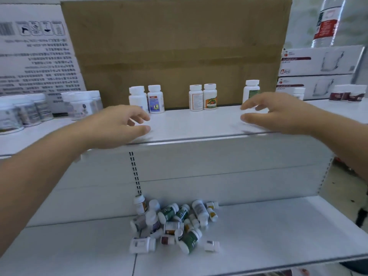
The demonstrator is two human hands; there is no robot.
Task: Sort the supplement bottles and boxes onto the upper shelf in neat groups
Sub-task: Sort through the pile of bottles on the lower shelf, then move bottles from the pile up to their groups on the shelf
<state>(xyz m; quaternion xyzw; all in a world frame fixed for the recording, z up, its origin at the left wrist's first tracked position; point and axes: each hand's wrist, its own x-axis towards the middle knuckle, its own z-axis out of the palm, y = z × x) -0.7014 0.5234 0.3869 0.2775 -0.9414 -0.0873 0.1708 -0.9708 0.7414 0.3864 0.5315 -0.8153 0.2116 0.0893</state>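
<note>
Head cam: left hand (119, 126) and right hand (278, 114) are both empty, fingers loosely spread, hovering over the upper shelf (199, 124) where five standing bottles (210, 96) sit grouped. The pile of bottles (189, 240) on the lower shelf (268, 232) looks barely dented. Next I'd reach down, grab one, match labels.

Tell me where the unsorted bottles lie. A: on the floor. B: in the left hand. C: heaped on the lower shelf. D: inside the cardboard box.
C: the jumbled bottles lie tipped over on the lower shelf; the left hand holds nothing.
</note>
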